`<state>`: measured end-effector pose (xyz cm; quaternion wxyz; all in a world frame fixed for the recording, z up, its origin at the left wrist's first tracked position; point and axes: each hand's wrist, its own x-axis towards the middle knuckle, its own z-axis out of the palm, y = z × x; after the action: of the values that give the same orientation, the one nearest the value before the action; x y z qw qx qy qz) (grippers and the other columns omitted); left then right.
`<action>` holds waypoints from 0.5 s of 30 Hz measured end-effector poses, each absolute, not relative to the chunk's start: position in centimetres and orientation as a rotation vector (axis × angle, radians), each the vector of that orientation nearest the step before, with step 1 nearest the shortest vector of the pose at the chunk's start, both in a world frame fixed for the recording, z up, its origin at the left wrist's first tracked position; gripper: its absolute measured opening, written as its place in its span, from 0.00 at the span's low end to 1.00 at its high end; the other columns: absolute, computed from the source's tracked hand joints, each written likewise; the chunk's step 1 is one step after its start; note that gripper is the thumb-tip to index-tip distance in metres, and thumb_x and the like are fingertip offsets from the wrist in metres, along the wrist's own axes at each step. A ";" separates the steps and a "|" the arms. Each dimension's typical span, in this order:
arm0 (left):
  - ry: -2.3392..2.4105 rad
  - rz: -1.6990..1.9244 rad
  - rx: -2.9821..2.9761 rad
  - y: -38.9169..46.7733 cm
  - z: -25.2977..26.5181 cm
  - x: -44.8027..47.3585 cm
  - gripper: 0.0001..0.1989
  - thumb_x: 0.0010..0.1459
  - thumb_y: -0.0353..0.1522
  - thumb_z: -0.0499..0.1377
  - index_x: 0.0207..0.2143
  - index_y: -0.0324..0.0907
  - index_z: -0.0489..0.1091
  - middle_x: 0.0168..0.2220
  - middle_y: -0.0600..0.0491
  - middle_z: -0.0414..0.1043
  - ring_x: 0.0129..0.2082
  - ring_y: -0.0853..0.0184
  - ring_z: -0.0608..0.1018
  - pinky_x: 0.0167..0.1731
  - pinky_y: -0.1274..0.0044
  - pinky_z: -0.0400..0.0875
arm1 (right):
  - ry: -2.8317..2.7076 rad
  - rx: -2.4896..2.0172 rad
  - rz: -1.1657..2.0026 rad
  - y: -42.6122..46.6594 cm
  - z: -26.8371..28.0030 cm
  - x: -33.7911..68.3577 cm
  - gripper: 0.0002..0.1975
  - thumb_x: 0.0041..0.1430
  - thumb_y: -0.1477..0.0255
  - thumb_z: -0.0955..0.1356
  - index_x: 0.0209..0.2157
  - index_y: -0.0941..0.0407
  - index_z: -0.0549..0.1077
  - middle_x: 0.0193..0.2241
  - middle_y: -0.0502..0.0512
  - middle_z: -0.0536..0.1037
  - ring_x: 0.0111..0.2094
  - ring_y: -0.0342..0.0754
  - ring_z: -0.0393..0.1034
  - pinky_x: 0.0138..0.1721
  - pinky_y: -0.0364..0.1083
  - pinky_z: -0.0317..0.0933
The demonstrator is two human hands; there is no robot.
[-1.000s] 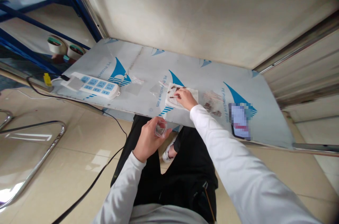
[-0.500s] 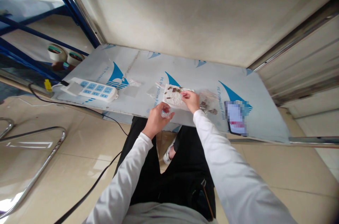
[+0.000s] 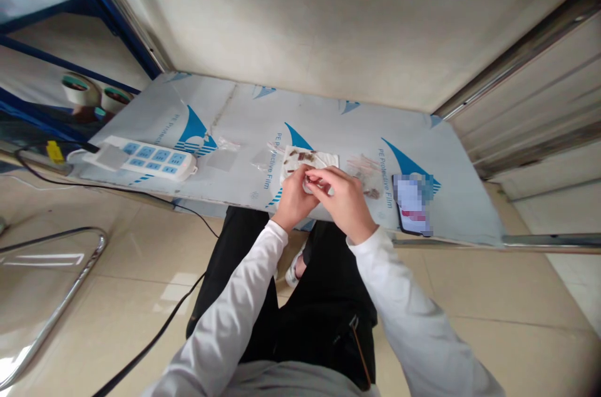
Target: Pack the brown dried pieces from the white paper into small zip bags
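Observation:
My left hand (image 3: 297, 198) and my right hand (image 3: 344, 198) meet at the front of the bench. Closed fingers of my left hand hold a small clear plastic piece (image 3: 308, 185), largely covered by the hands. Thumb and fingertips of my right hand are pinched together over it; what they hold is too small to make out. Just beyond the hands lies a white cloth-like pad (image 3: 331, 156) with several small dark brown pieces (image 3: 304, 156) on it. To the right of the pad, a clear plastic bag (image 3: 365, 166) contains brown bits.
A phone (image 3: 413, 204) lies right of the bag. On the left rests a white power strip (image 3: 157, 159) with a black cable (image 3: 117, 185) along the bench edge. Small clear bags (image 3: 228, 144) lie between. A wall (image 3: 300, 27) stands behind the bench (image 3: 323, 124).
My right hand has left the pad's surface and come back towards me, joining my left hand. The left hand has shifted slightly right. The view has moved a little.

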<state>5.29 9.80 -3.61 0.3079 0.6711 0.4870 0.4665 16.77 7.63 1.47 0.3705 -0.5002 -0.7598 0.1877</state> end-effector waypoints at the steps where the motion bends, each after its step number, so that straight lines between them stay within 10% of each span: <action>1: 1.292 1.232 1.773 9.7 -3.7 5.2 0.09 0.48 0.27 0.61 0.29 0.43 0.62 0.26 0.56 0.70 0.27 0.68 0.74 0.30 0.77 0.66 | -2.011 -1.281 0.447 7.6 1.7 16.9 0.10 0.59 0.75 0.68 0.42 0.52 0.77 0.35 0.55 0.79 0.39 0.51 0.73 0.43 0.50 0.68; 15: 1.617 1.220 1.609 6.5 -5.3 -2.8 0.13 0.50 0.36 0.65 0.35 0.42 0.66 0.26 0.58 0.71 0.26 0.72 0.74 0.32 0.79 0.68 | -2.379 -1.222 0.516 16.9 -8.0 15.1 0.09 0.54 0.83 0.67 0.33 0.58 0.78 0.37 0.58 0.80 0.43 0.52 0.72 0.49 0.50 0.63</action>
<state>-2.84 6.48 -5.28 0.2739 0.5981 0.6011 0.4537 15.12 16.87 -7.96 0.2074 -0.4389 -0.8544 0.1854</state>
